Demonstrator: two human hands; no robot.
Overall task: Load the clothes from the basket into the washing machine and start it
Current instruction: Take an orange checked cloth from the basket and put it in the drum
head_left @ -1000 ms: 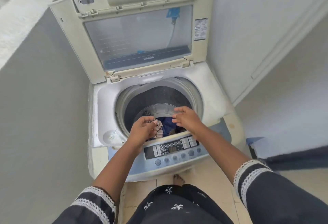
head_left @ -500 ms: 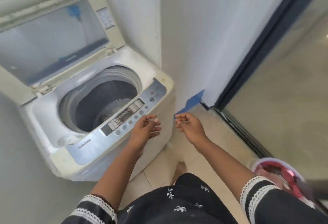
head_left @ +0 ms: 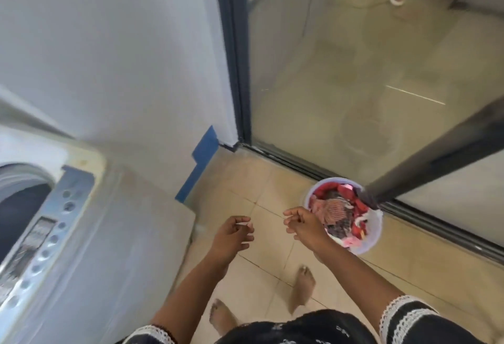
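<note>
In the head view, the washing machine (head_left: 54,234) is standing at the left edge of the frame, its drum opening showing. The basket (head_left: 366,245), full of clothes (head_left: 334,210), is sitting on the floor (head_left: 259,180) at centre right. The left hand (head_left: 231,237) and right hand (head_left: 304,226) are hanging between them, fingers loosely curled, holding nothing.

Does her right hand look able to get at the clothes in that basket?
Probably yes. The right hand hangs empty just beside the basket, the clothes lie heaped and uncovered, and only the dark door frame crosses the far rim.
</note>
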